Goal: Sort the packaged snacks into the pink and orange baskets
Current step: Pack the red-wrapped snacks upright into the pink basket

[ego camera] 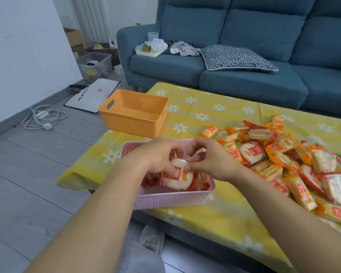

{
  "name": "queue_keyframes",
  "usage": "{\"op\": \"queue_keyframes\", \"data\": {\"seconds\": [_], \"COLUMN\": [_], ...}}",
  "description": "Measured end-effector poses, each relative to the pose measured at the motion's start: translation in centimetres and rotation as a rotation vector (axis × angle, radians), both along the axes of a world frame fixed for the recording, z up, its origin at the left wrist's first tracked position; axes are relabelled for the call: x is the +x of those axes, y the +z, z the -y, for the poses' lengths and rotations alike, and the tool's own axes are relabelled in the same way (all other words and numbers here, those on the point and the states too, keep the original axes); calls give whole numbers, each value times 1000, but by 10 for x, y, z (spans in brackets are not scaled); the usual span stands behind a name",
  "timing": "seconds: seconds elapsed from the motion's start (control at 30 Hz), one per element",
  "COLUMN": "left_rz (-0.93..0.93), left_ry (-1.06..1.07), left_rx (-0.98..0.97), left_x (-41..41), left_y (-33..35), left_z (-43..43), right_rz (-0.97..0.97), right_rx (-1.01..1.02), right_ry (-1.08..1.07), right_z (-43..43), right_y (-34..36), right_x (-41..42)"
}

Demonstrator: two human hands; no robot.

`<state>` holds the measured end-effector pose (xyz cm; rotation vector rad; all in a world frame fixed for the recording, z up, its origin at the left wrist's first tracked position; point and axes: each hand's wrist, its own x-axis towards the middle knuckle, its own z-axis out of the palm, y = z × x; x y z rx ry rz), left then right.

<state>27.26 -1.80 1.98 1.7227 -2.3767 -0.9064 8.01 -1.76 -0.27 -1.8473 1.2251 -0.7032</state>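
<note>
Both hands meet over the pink basket [171, 200], which stands at the near left edge of the bench [215, 219], a low surface under a yellow cloth printed with white daisies. The left hand [156, 156] has its grip closed on a round white rice cracker packet [176, 177] with red-and-yellow wrapping, held just above the red packets already lying in the pink basket; the right hand [211, 158] pinches the same packet's right edge between thumb and fingertips. The printing on that packet is too blurred to read. Beyond the pink basket, toward the sofa [254, 36], the orange basket [134, 113] sits empty at the bench's far left corner, partly overhanging the edge. To the right of the pink basket spreads the pile of unsorted snack packets [283, 158], red-edged round ones mixed with orange-edged rectangular ones; mirrored digits resembling "15" show on several labels, the rest illegible. Bare yellow cloth lies open between the pink basket and the sofa, and along the near edge in front of the pink basket. On the floor to the left of the orange basket lies a white bag [93, 95] lettered "HLA LOVE", with a coiled white cable [43, 117] beside it.
</note>
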Motion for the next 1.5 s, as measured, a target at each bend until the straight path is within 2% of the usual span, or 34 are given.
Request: {"op": "queue_keyframes", "data": {"seconds": [0.1, 0.2, 0.23, 0.3, 0.37, 0.43, 0.6, 0.77, 0.83, 0.97, 1.13, 1.27, 1.33, 1.4, 1.43, 1.5], "left_rz": [-116, -307, -375, -520, -602, -648, -926, -880, -889, -903, -894, -889, -873, -863, -862, -880], "left_ry": [21, 81, 110, 178, 225, 280, 627, 779, 804, 816, 798, 782, 770, 753, 738, 701], "left_rx": [3, 35, 25, 26, 41, 40, -56, 27, 86, 128, 144, 153, 153, 155, 161, 189], "left_x": [11, 20, 22, 26, 28, 29, 35, 34, 31, 28, 24, 23, 24, 24, 23, 19], "left_y": [-4, -5, -4, 1, 4, 7, 11, 9, 10, 10, 10, 10, 8, 7, 5, 4], "left_z": [6, 6, 7, 6, 6, 6, 9, 11, 10, 8, 7, 8, 9, 9, 10, 10], "right_rz": [230, 475, 532, 528, 453, 409, 319, 354, 212, -396, -693, -905, -870, -749, -643, -293], "right_rx": [76, 311, 403, 480, 426, 351, 197, 79, -35, -227, -332, -192, -103, -102, -126, -76], "right_ry": [-91, -92, -63, 23, 83, 52, -204, -482, -536, -479, -325, -188, -137, -188, -241, -304], "right_z": [-1, -1, 0, 1, 3, 7, 20, 22, 19, 12, 5, -1, 0, 7, 12, 23], "right_y": [-3, -1, 1, 3, 3, 3, 9, 9, 10, 4, -13, -3, 9, 21, 26, 37], "right_x": [0, -4, -7, -9, -9, -10, -17, 10, 25, 43, 59, 58, 54, 48, 44, 38]}}
